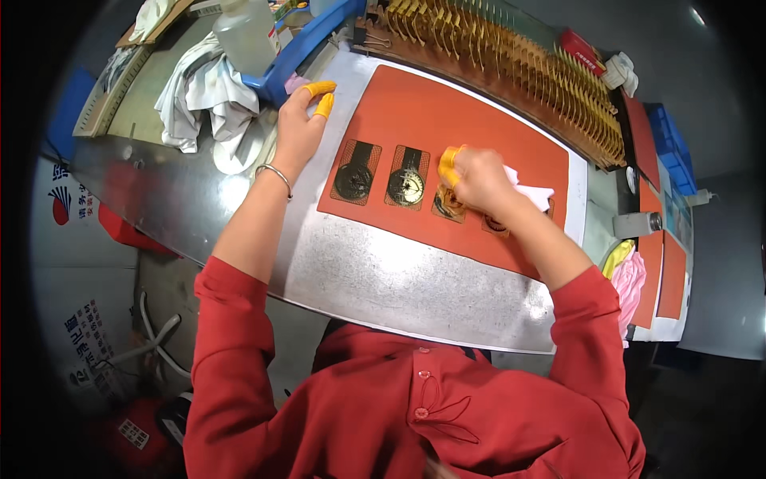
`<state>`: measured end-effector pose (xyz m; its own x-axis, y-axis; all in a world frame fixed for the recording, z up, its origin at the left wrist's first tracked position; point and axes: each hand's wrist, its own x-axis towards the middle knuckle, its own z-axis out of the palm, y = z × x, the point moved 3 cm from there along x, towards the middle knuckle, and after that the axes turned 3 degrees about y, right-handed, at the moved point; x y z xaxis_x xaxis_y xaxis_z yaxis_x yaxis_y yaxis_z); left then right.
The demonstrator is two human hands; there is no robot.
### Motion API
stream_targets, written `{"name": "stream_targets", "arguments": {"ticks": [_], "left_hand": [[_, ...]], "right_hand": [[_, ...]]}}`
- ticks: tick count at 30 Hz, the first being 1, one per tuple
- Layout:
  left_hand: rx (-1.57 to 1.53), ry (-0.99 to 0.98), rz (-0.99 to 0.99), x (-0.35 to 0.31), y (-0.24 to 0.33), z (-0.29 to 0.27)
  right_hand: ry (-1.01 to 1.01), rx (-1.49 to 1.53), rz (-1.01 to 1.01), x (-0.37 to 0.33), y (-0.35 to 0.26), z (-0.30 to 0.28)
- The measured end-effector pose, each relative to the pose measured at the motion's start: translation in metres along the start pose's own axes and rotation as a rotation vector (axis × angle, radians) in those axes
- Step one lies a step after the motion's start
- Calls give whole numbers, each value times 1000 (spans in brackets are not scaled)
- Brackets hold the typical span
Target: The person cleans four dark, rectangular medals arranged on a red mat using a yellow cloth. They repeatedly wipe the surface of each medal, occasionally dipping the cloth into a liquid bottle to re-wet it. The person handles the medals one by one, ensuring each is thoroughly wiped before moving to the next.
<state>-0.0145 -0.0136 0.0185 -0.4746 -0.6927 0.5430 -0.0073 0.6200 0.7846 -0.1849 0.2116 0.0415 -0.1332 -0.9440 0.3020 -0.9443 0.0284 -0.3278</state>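
Note:
Flat gold-and-black metal plates with a round emblem lie in a row on an orange-red mat (431,104). The leftmost plate (355,172) and its neighbour (407,177) are uncovered. My right hand (483,182), with yellow finger cots, is closed over the third plate (448,206). A white cloth (533,194) sticks out from under that hand, which appears to grip it. A fourth plate (495,226) is partly hidden beneath my right wrist. My left hand (300,132) hovers beyond the mat's left edge, yellow-capped thumb and forefinger stretched out, a gap between them.
A long rack of upright gold pieces (511,72) runs along the back. At the left are a blue tray (299,52), a translucent bottle (243,36) and crumpled white cloths (209,92). A grey bottle (637,224) and a pink cloth (630,279) are at the right.

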Motion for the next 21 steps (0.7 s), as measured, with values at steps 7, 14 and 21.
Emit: {"name": "stream_targets", "arguments": {"ticks": [7,14,21], "left_hand": [[32,-2,47,-1,-2,1],[-60,44,3,-4,4,-8],[8,-13,42,-7,10,0]], "right_hand": [[-108,-50,68,-10,-14,-6],[-170,17,-56,-59,-47,1],[-63,-4,90,-67,-33,-35]]}}
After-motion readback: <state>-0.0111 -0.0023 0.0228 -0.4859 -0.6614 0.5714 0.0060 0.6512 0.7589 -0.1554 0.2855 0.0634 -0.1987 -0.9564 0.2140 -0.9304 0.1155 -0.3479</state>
